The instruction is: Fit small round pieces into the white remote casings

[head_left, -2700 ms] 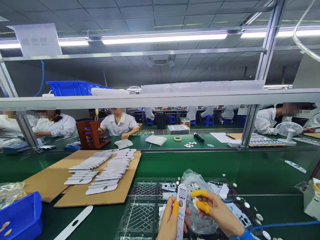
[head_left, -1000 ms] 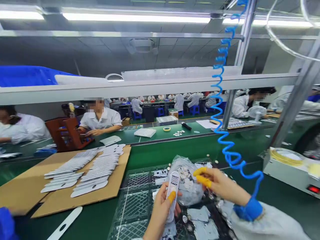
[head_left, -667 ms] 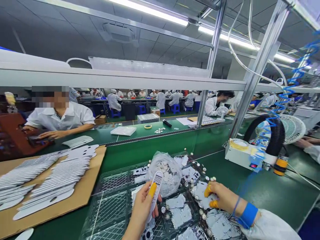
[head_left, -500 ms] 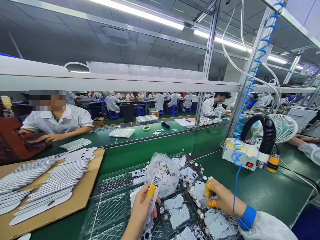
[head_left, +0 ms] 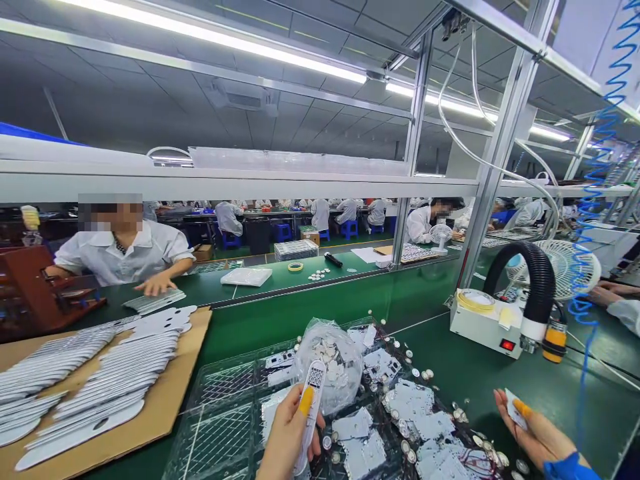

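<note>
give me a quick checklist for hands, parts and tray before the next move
1. Left hand gripping the long white part: ok.
2. Right hand holding the flat white piece: ok, between thumb and fingers.
3. White plates in the tray neatly separated: not ok, they overlap in piles.
4. Small round pieces kept together: not ok, many lie scattered.
5. Clear bag apart from the long white part: cannot tell, they overlap in view.

Bright light from ceiling tubes (head_left: 250, 48)
</note>
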A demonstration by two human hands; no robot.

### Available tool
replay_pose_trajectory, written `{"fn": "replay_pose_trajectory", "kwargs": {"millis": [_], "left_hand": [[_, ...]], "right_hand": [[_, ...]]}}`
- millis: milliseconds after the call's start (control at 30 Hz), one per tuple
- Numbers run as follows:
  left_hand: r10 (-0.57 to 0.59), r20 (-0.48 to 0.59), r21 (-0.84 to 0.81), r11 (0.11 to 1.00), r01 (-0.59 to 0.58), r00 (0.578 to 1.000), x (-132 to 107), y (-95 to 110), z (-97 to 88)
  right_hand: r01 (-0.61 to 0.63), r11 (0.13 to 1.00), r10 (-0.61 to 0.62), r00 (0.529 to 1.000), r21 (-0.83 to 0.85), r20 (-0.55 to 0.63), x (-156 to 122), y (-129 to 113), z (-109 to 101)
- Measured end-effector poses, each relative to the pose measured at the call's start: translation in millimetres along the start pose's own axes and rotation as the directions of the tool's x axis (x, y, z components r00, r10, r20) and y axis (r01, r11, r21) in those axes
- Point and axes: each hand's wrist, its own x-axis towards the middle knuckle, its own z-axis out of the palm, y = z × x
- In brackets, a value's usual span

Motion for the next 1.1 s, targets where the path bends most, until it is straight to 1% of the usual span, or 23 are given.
{"fn": "replay_pose_trajectory", "kwargs": {"millis": [67, 100, 133, 167, 200, 233, 267, 333, 367, 400, 433, 500, 533, 567, 633, 733, 800, 833, 933, 1033, 1100], "left_hand": [[0.003, -0.013, -0.024, 1.000, -0.003, 1.000, -3.2, 4.5, 3.1], [0.005, -0.015, -0.033, 0.999, -0.005, 1.000, -4.4, 6.4, 4.2], [0.007, -0.012, -0.043, 0.999, -0.008, 1.000, -5.2, 8.0, 4.8], [0.006, -0.006, -0.052, 0.999, -0.006, 1.000, -5.6, 9.2, 4.8], [-0.001, 0.006, -0.061, 0.998, 0.001, 1.000, -5.6, 10.0, 4.1], [-0.016, 0.022, -0.069, 0.997, 0.017, 1.000, -5.2, 10.5, 2.8], [-0.036, 0.041, -0.075, 0.996, 0.038, 0.999, -4.6, 10.7, 1.0], [-0.064, 0.081, -0.091, 0.993, 0.071, 0.995, -3.0, 10.9, -3.6], [-0.064, 0.097, -0.105, 0.992, 0.074, 0.993, -2.3, 11.1, -5.8], [-0.053, 0.110, -0.123, 0.990, 0.067, 0.993, -2.0, 11.5, -7.9], [-0.039, 0.118, -0.144, 0.988, 0.056, 0.992, -1.9, 12.0, -9.5], [-0.022, 0.119, -0.175, 0.984, 0.043, 0.993, -2.4, 12.9, -11.6], [-0.021, 0.114, -0.185, 0.982, 0.042, 0.993, -2.7, 13.2, -12.2], [-0.022, 0.111, -0.191, 0.981, 0.043, 0.994, -2.8, 13.1, -12.7], [-0.025, 0.124, -0.190, 0.981, 0.048, 0.992, -2.3, 12.0, -13.7], [-0.019, 0.141, -0.182, 0.982, 0.044, 0.990, -0.4, 9.6, -15.6], [-0.006, 0.123, -0.196, 0.980, 0.030, 0.992, 0.2, 9.6, -16.2], [-0.003, 0.119, -0.207, 0.978, 0.028, 0.993, 0.0, 10.4, -16.1], [0.004, 0.127, -0.209, 0.978, 0.022, 0.992, -2.8, 15.5, -13.6], [0.039, 0.110, -0.179, 0.984, -0.019, 0.993, -5.4, 20.4, -10.8], [0.052, 0.137, -0.171, 0.985, -0.028, 0.989, -4.8, 20.9, -11.0]], "right_hand": [[-0.142, 0.984, 0.145, 0.989, 0.111, -0.022, 0.9, 1.6, -2.0], [-0.204, 0.964, 0.210, 0.977, 0.171, -0.019, -1.2, -1.9, 3.1], [-0.227, 0.954, 0.231, 0.973, 0.196, 0.000, -4.8, -7.8, 12.3], [-0.229, 0.951, 0.227, 0.973, 0.207, 0.031, -10.1, -15.4, 25.3], [-0.216, 0.955, 0.207, 0.976, 0.202, 0.063, -17.1, -24.0, 41.9], [-0.203, 0.961, 0.182, 0.976, 0.186, 0.122, -26.0, -32.9, 61.4], [-0.193, 0.964, 0.165, 0.974, 0.184, 0.157, -37.0, -41.6, 83.3], [-0.178, 0.969, 0.130, 0.957, 0.170, 0.261, -65.3, -56.4, 131.3], [-0.153, 0.979, 0.101, 0.938, 0.137, 0.332, -82.1, -62.2, 155.9], [-0.116, 0.989, 0.073, 0.916, 0.087, 0.394, -100.0, -66.6, 180.0], [-0.078, 0.997, 0.055, 0.869, 0.026, 0.491, -118.0, -69.5, 202.8], [0.007, 0.998, 0.035, 0.757, -0.062, 0.653, -150.9, -70.2, 242.8], [0.025, 0.996, 0.044, 0.700, -0.087, 0.712, -164.3, -67.7, 259.7], [0.029, 0.995, 0.057, 0.654, -0.100, 0.755, -175.2, -63.4, 274.5], [0.001, 0.995, 0.078, 0.591, -0.097, 0.803, -189.7, -50.5, 298.2], [-0.019, 0.997, 0.074, 0.534, -0.075, 0.842, -198.5, -27.1, 319.6], [-0.007, 0.997, 0.068, 0.522, -0.075, 0.851, -199.8, -13.6, 324.7], [-0.003, 0.997, 0.071, 0.527, -0.081, 0.847, -199.7, -8.1, 325.1], [0.008, 0.996, 0.067, 0.574, -0.088, 0.816, -198.2, 3.5, 321.1], [0.040, 0.997, 0.032, 0.618, -0.072, 0.786, -196.4, 8.6, 315.3], [0.039, 0.998, 0.016, 0.634, -0.053, 0.773, -195.7, 9.6, 312.6]]}}
